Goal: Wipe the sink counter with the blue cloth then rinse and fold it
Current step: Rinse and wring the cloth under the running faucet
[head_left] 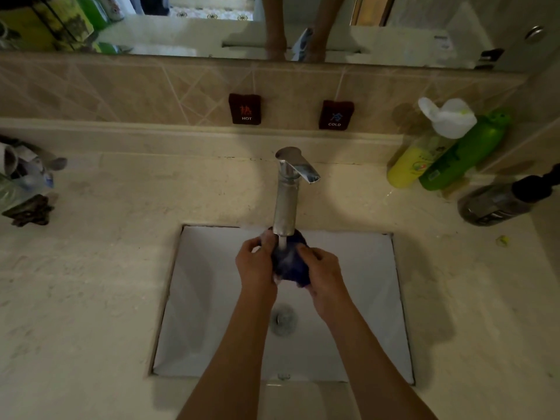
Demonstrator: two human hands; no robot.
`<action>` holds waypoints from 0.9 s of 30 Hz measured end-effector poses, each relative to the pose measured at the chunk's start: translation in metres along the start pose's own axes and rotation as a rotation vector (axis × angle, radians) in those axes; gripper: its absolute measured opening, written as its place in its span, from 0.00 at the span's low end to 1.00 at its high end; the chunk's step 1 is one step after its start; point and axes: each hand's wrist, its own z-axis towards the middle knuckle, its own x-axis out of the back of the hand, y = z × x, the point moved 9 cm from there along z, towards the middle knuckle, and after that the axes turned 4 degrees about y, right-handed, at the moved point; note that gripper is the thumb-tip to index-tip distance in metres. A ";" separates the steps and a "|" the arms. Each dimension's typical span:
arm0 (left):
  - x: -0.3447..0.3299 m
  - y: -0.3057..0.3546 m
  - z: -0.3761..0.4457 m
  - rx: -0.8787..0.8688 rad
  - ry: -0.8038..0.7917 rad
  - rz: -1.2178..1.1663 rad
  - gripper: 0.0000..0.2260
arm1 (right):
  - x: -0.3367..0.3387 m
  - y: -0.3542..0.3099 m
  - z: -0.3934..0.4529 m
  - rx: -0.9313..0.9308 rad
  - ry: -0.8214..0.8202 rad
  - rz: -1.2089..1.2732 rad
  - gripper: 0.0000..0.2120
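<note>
The blue cloth (289, 262) is bunched into a dark wet ball over the white sink (212, 298), right under the spout of the steel tap (286, 192). A thin stream of water runs from the spout onto it. My left hand (256, 263) grips the cloth's left side with curled fingers. My right hand (322, 272) grips its right side, thumb on top. Both hands hide much of the cloth. The beige stone counter (91, 268) surrounds the sink.
Yellow (415, 166) and green (466, 156) bottles and a dark pump bottle (500, 201) stand at the back right of the counter. A cluttered holder (24, 183) sits at the left edge. HOT (246, 109) and COLD (335, 115) tags hang on the tiled wall below the mirror.
</note>
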 end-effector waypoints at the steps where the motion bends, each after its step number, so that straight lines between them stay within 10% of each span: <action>1: 0.002 -0.005 0.001 0.054 0.005 -0.073 0.09 | 0.006 -0.001 0.000 -0.019 0.044 0.060 0.10; 9: -0.036 -0.056 -0.044 0.601 -0.244 -0.648 0.23 | -0.028 0.002 -0.024 -0.311 -0.103 0.602 0.11; 27: -0.040 -0.014 -0.019 0.322 -0.344 -0.668 0.20 | -0.021 -0.017 -0.023 -0.115 -0.308 0.504 0.15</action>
